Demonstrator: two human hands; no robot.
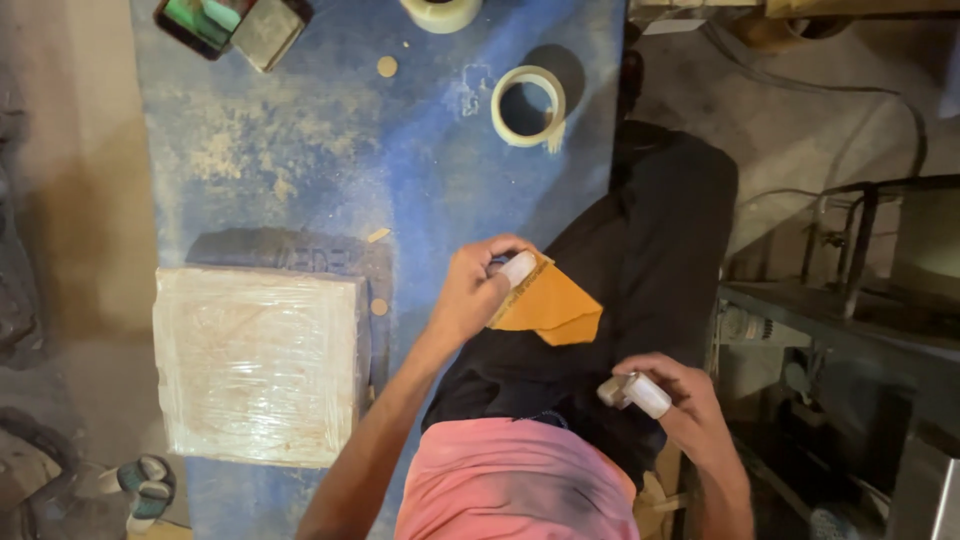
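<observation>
Orange sheet (552,306) hangs from my left hand (475,290), clenched on it together with a white tube (517,268), over my lap beside the surface (400,150). My right hand (680,400) grasps a second tube (640,393), lower right, apart.

The workbench (330,150) has a matt blue top, worn and dusted with pale sawdust. At its left edge a square block (258,365) is wrapped in glossy, wrinkled clear film. Near the far edge lies a tape roll (528,105), cream and slightly shiny. The left hand (475,290) holds an orange sheet (552,308), matt and gritty like sandpaper, plus a smooth white plastic piece (518,268). The right hand (680,400) grips a smooth white plastic tube (636,392). The shirt (515,485) is soft pink cloth.
</observation>
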